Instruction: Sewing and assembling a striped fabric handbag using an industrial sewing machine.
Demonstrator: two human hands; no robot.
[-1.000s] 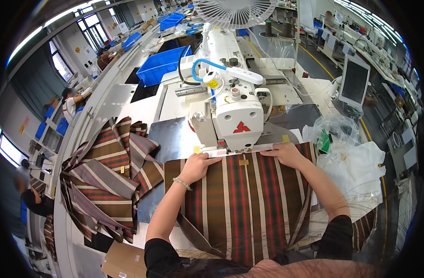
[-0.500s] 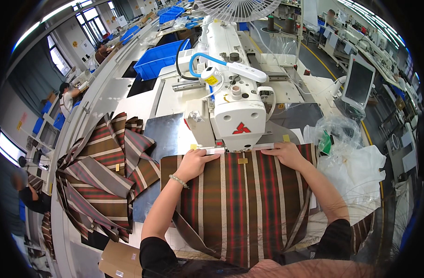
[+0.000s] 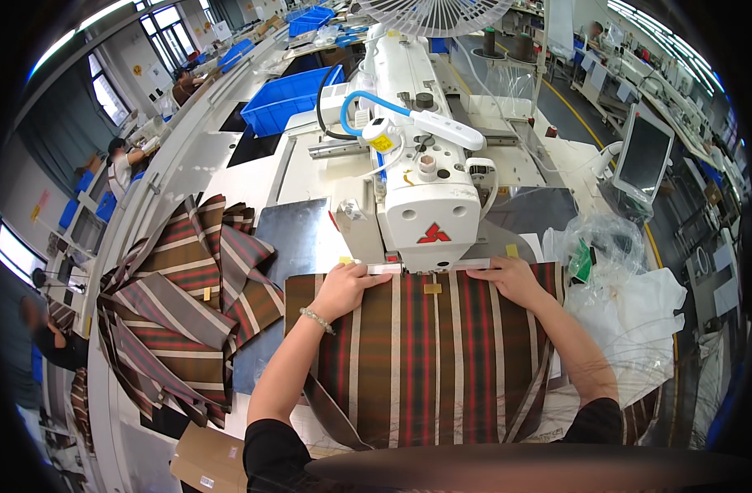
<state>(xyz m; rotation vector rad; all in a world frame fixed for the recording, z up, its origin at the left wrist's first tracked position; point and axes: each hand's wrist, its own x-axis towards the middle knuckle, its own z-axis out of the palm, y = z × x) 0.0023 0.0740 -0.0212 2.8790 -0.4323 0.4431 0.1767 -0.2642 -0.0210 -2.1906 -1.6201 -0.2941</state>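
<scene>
Pressing striped fabric [image 3: 425, 353] flat w/ open palms, left hand [image 3: 343, 287] & right hand [image 3: 516, 278], at sewing machine [image 3: 421, 197].

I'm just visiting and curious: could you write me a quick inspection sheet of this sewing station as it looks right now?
Surface: white worktable with a dark metal plate set in it.
Job's things: striped plaid fabric panel lies flat, its top edge at the foot of the white sewing machine.
Clutter: pile of matching striped pieces at the left; clear plastic bags at the right; cardboard box near the lower edge.
Hands: left hand and right hand both press flat on the panel's top edge.
Cables: blue hose and black cable loop over the machine.
Surroundings: blue bin, fan, monitor, other workers at the far left.
</scene>
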